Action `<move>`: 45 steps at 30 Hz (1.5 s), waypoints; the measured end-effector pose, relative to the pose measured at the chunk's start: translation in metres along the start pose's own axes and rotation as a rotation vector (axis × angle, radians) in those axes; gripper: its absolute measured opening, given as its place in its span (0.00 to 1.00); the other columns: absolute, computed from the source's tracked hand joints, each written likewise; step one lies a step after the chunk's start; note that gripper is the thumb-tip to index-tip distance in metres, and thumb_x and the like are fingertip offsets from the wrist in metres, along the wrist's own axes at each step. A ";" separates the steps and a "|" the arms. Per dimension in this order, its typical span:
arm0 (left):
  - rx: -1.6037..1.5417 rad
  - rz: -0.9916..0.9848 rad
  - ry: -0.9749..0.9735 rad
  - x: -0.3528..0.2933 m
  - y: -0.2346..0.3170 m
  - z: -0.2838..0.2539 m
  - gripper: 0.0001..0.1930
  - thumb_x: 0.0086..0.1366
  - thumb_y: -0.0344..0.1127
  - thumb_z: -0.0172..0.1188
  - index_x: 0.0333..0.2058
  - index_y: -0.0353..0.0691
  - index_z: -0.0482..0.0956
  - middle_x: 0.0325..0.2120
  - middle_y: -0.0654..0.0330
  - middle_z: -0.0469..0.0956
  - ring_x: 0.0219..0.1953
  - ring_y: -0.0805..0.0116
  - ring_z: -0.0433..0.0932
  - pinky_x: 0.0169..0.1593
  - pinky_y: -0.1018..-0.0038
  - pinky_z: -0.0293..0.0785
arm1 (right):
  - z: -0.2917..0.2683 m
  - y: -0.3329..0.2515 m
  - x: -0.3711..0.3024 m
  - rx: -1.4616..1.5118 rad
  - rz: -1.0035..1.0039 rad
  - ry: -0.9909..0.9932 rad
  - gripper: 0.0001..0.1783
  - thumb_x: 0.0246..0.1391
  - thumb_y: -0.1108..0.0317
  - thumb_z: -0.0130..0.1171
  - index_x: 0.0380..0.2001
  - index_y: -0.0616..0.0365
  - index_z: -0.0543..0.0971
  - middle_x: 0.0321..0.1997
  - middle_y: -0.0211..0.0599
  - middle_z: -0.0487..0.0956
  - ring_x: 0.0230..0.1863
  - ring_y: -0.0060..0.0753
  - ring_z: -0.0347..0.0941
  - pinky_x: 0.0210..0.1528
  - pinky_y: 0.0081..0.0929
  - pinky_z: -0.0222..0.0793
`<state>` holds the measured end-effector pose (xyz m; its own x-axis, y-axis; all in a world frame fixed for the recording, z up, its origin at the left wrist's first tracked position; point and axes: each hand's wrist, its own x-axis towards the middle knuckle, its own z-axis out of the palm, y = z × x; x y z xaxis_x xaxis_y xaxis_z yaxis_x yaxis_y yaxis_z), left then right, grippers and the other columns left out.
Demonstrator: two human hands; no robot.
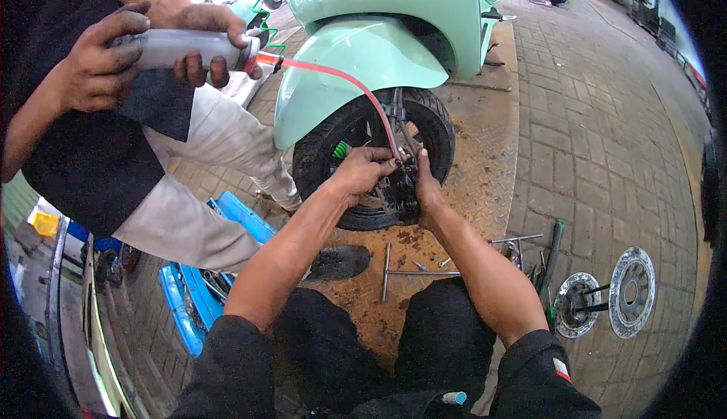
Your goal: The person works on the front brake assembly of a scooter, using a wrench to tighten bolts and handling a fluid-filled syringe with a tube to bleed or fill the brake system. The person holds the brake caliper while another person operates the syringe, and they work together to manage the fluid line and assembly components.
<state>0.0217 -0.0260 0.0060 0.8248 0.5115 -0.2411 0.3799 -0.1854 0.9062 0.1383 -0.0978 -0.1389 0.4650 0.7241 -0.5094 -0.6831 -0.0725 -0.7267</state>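
A mint-green scooter's front mudguard [360,59] and black front wheel [438,116] stand ahead of me. Beside the wheel, my right hand [429,186] grips a dark brake caliper [401,190] from the right. My left hand [361,173] pinches the lower end of a translucent red hose [341,75] at the top of the caliper; the fingers hide the exact joint. From there the hose curves up to a large clear syringe [182,49], held level by a co-worker's two hands at the upper left. A green brush-like piece [341,148] shows by the wheel.
A T-handle wrench [387,273] and small parts lie on the rusty metal plate [485,184]. Two brake discs, the nearer one [632,292] larger, rest on the paving at right. An open blue toolbox [180,309] and the co-worker's leg [193,226] are at left.
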 end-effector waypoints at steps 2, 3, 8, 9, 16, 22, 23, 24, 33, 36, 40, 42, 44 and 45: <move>-0.052 -0.016 0.026 -0.001 -0.002 -0.001 0.12 0.62 0.29 0.59 0.44 0.35 0.81 0.37 0.62 0.80 0.40 0.73 0.74 0.48 0.75 0.69 | 0.003 -0.002 -0.006 -0.007 0.008 0.024 0.52 0.53 0.24 0.34 0.62 0.62 0.63 0.56 0.46 0.73 0.55 0.43 0.72 0.55 0.41 0.69; -0.041 0.023 -0.002 0.003 -0.003 0.001 0.12 0.62 0.29 0.58 0.44 0.35 0.81 0.38 0.62 0.80 0.41 0.73 0.74 0.49 0.75 0.68 | 0.000 -0.005 -0.010 0.020 0.011 0.008 0.58 0.50 0.21 0.37 0.62 0.69 0.60 0.59 0.50 0.71 0.59 0.46 0.69 0.59 0.43 0.65; -0.028 -0.021 -0.028 0.010 -0.009 -0.011 0.12 0.62 0.29 0.58 0.44 0.36 0.81 0.39 0.63 0.80 0.42 0.72 0.74 0.51 0.75 0.67 | 0.021 -0.019 -0.051 0.170 0.031 -0.291 0.52 0.54 0.25 0.36 0.64 0.63 0.60 0.59 0.49 0.70 0.57 0.46 0.71 0.56 0.48 0.69; -0.040 0.001 -0.041 0.012 -0.012 -0.009 0.12 0.62 0.30 0.58 0.45 0.37 0.81 0.39 0.63 0.80 0.42 0.73 0.74 0.50 0.75 0.67 | 0.018 -0.019 -0.052 0.162 0.017 -0.305 0.51 0.55 0.26 0.35 0.64 0.61 0.59 0.58 0.49 0.71 0.56 0.46 0.72 0.55 0.50 0.70; -0.397 0.045 -0.064 0.003 -0.038 0.005 0.16 0.66 0.39 0.56 0.50 0.39 0.77 0.49 0.62 0.75 0.50 0.70 0.71 0.58 0.71 0.63 | 0.010 -0.009 -0.041 0.091 0.010 -0.165 0.51 0.56 0.26 0.33 0.63 0.63 0.61 0.59 0.49 0.70 0.58 0.45 0.70 0.57 0.45 0.68; -0.031 0.512 0.025 -0.002 -0.052 0.002 0.46 0.61 0.54 0.59 0.68 0.46 0.42 0.62 0.54 0.58 0.65 0.61 0.54 0.67 0.62 0.49 | 0.003 0.002 -0.015 0.062 -0.227 -0.421 0.47 0.56 0.25 0.23 0.65 0.47 0.62 0.62 0.42 0.68 0.59 0.48 0.67 0.55 0.56 0.64; -0.109 0.488 -0.009 -0.014 -0.046 -0.002 0.46 0.60 0.51 0.61 0.68 0.45 0.43 0.61 0.56 0.61 0.64 0.60 0.57 0.66 0.62 0.52 | 0.015 -0.005 -0.030 0.094 -0.132 -0.421 0.48 0.56 0.25 0.23 0.65 0.48 0.62 0.63 0.42 0.67 0.59 0.48 0.67 0.56 0.56 0.64; -0.122 0.473 0.022 -0.012 -0.059 -0.008 0.42 0.60 0.52 0.61 0.66 0.45 0.48 0.60 0.56 0.62 0.63 0.61 0.59 0.66 0.64 0.52 | 0.032 -0.009 -0.045 0.167 0.007 -0.468 0.48 0.56 0.24 0.22 0.64 0.49 0.63 0.63 0.42 0.67 0.60 0.45 0.66 0.58 0.54 0.62; -0.059 0.425 0.295 0.018 -0.079 0.008 0.26 0.55 0.49 0.68 0.49 0.42 0.74 0.43 0.59 0.78 0.48 0.69 0.74 0.55 0.71 0.66 | -0.028 0.002 -0.036 -0.148 0.067 -0.330 0.51 0.54 0.23 0.27 0.61 0.58 0.64 0.60 0.44 0.71 0.58 0.42 0.70 0.59 0.39 0.62; -0.204 0.404 0.096 0.026 -0.075 0.014 0.27 0.54 0.40 0.68 0.52 0.40 0.72 0.51 0.56 0.71 0.58 0.67 0.66 0.60 0.68 0.63 | -0.138 0.069 0.020 -1.307 -0.488 0.022 0.32 0.62 0.40 0.39 0.51 0.56 0.74 0.52 0.48 0.76 0.46 0.57 0.74 0.45 0.47 0.70; -0.043 0.441 0.105 0.015 -0.077 -0.004 0.32 0.49 0.36 0.68 0.55 0.42 0.71 0.58 0.54 0.65 0.60 0.62 0.64 0.63 0.69 0.59 | -0.188 0.144 -0.001 -2.048 -0.506 0.131 0.19 0.55 0.63 0.48 0.48 0.58 0.75 0.43 0.49 0.73 0.45 0.50 0.70 0.44 0.48 0.64; -0.077 0.438 0.088 0.017 -0.094 -0.015 0.32 0.49 0.35 0.68 0.56 0.41 0.70 0.59 0.54 0.65 0.62 0.61 0.63 0.65 0.68 0.56 | -0.175 0.153 -0.022 -2.018 -0.788 0.035 0.23 0.54 0.64 0.48 0.53 0.61 0.73 0.46 0.48 0.72 0.50 0.45 0.66 0.50 0.47 0.59; -0.050 0.486 0.036 0.018 -0.080 -0.006 0.33 0.49 0.34 0.66 0.56 0.41 0.70 0.59 0.53 0.64 0.63 0.59 0.60 0.67 0.68 0.51 | -0.206 0.160 -0.019 -2.143 -0.805 0.009 0.22 0.55 0.63 0.47 0.51 0.62 0.73 0.48 0.48 0.72 0.49 0.45 0.66 0.51 0.46 0.59; -0.039 0.406 0.060 0.008 -0.075 -0.004 0.32 0.51 0.36 0.66 0.56 0.42 0.69 0.58 0.54 0.66 0.63 0.60 0.60 0.66 0.67 0.52 | -0.207 0.161 -0.015 -2.250 -0.805 -0.062 0.22 0.56 0.63 0.46 0.50 0.63 0.74 0.50 0.49 0.72 0.49 0.46 0.66 0.52 0.46 0.58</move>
<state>-0.0017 -0.0046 -0.0621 0.8781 0.4517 0.1580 0.0121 -0.3511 0.9362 0.1379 -0.2624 -0.3433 0.1828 0.9831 -0.0116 0.9782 -0.1807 0.1027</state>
